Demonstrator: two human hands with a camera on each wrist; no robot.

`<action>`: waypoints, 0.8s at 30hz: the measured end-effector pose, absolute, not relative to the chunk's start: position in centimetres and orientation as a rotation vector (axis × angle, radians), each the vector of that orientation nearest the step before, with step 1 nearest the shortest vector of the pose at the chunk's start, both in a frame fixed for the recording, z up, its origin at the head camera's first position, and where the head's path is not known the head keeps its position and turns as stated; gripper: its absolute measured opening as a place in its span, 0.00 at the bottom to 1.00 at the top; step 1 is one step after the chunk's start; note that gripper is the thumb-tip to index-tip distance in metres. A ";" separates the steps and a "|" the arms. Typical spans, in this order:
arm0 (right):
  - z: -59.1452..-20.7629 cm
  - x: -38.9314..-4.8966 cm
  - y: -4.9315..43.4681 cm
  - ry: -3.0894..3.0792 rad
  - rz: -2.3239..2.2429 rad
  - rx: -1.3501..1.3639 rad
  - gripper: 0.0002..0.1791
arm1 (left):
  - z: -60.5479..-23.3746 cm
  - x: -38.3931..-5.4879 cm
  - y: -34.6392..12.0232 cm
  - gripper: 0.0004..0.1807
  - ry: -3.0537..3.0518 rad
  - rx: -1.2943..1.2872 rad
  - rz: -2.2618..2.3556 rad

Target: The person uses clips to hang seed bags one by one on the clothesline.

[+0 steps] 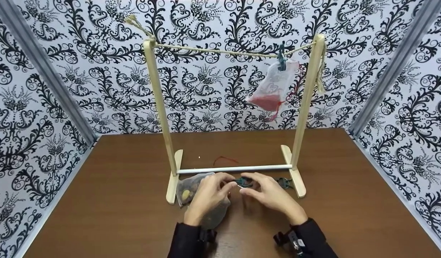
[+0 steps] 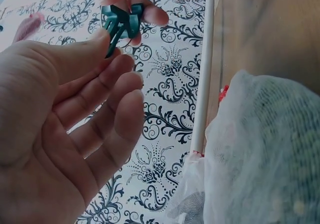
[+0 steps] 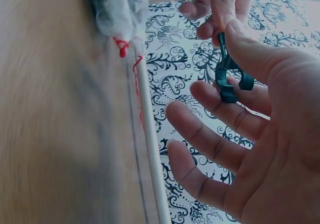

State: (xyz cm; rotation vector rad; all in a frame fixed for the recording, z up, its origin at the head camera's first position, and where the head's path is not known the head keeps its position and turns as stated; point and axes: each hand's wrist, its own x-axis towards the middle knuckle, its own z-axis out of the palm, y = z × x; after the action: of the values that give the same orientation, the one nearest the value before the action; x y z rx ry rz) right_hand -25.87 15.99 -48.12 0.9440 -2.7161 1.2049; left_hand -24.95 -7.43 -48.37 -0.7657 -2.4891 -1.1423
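A dark green clothespin (image 1: 243, 182) is between both hands above the table, in front of the rack's lower bar. My left hand (image 1: 211, 193) pinches its handle end between thumb and forefinger, the other fingers curving below in the left wrist view. The right hand (image 1: 272, 193) has its thumb and fingers bent around the jaw end of the clothespin (image 3: 227, 72). Beside and under the left hand lie mesh bags, one dark with a yellow piece inside (image 1: 185, 194), another greyish bag (image 1: 215, 215) partly hidden by the wrist.
The wooden rack (image 1: 301, 118) carries a sagging rope (image 1: 220, 51). A white mesh bag with red contents (image 1: 269, 91) hangs from it by a green clothespin (image 1: 281, 61). More clothespins (image 1: 284, 182) lie by the right foot. A red string (image 1: 224, 158) lies behind the lower bar (image 1: 238, 168).
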 end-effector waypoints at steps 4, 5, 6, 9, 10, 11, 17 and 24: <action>-48.1 -26.0 15.0 -2.701 1.236 0.953 0.31 | -48.3 -25.0 -8.2 0.08 -2.487 -0.742 -1.140; -48.0 -26.1 14.7 -2.689 1.254 0.959 0.31 | -48.3 -25.0 -8.4 0.07 -2.488 -0.734 -1.131; -48.1 -26.1 14.4 -2.678 1.268 0.963 0.31 | -48.3 -25.0 -8.6 0.07 -2.486 -0.727 -1.114; -48.2 -26.1 13.6 -2.669 1.277 0.950 0.33 | -48.3 -25.1 -9.5 0.06 -2.479 -0.687 -1.056; -48.3 -26.1 13.4 -2.680 1.272 0.937 0.33 | -48.4 -25.1 -9.8 0.05 -2.479 -0.669 -1.044; -48.4 -26.1 13.1 -2.696 1.262 0.921 0.33 | -48.4 -25.1 -10.1 0.05 -2.481 -0.646 -1.042; -49.6 -26.0 11.9 -2.800 1.214 0.893 0.28 | -48.6 -25.3 -11.8 0.05 -2.496 -0.522 -1.080; -51.1 -25.7 10.7 -2.836 1.074 0.953 0.28 | -48.8 -25.5 -12.2 0.07 -2.519 -0.508 -1.081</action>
State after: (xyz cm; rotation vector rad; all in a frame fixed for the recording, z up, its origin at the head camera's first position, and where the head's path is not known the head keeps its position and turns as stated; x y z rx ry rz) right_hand -25.73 10.67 -51.06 0.9532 -2.8358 1.0739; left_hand -25.46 -12.21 -48.85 -0.5085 -2.5195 -1.0806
